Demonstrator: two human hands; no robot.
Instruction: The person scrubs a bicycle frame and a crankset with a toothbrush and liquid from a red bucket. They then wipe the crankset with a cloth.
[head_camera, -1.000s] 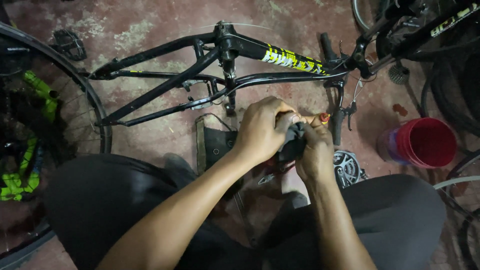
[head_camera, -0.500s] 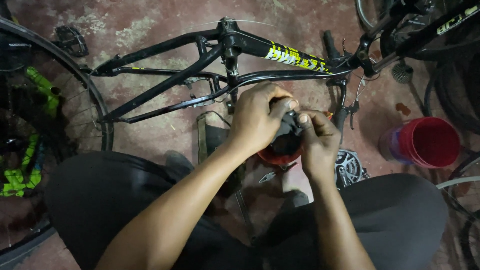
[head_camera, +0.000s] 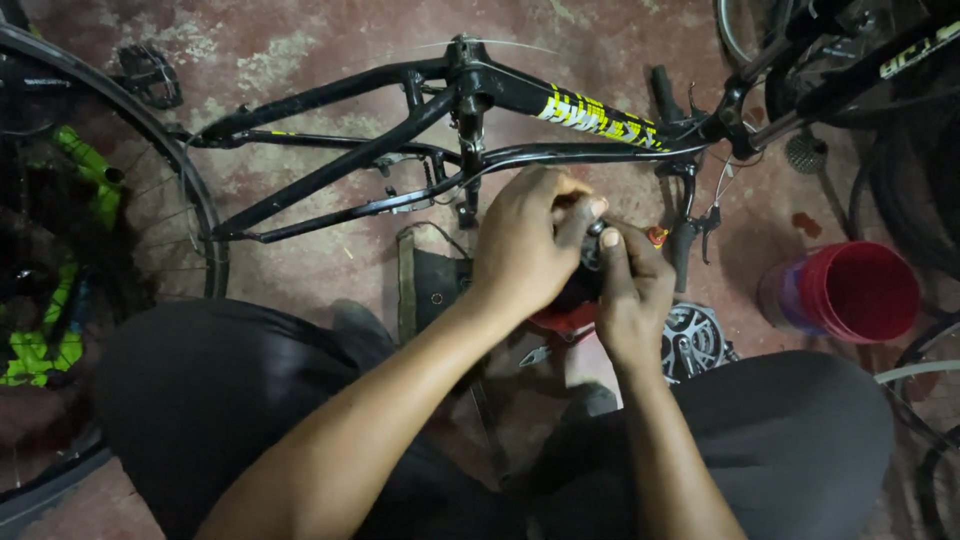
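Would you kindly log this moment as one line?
left hand: grips small black part | right hand: grips same part | bike frame: flat on floor

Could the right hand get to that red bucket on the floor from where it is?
Probably yes, but not right away. The red bucket stands on open floor on that side with nothing between, but the right hand is gripping a small dark part together with the left hand.

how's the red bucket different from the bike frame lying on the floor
The red bucket is a short, round, open container lying tipped on its side; the bike frame is long, thin black tubing with yellow markings, lying flat. The bucket sits to the right of the right hand, while the frame stretches across the floor beyond both the right hand and the left hand. Both rest on the reddish concrete floor, and neither hand touches them.
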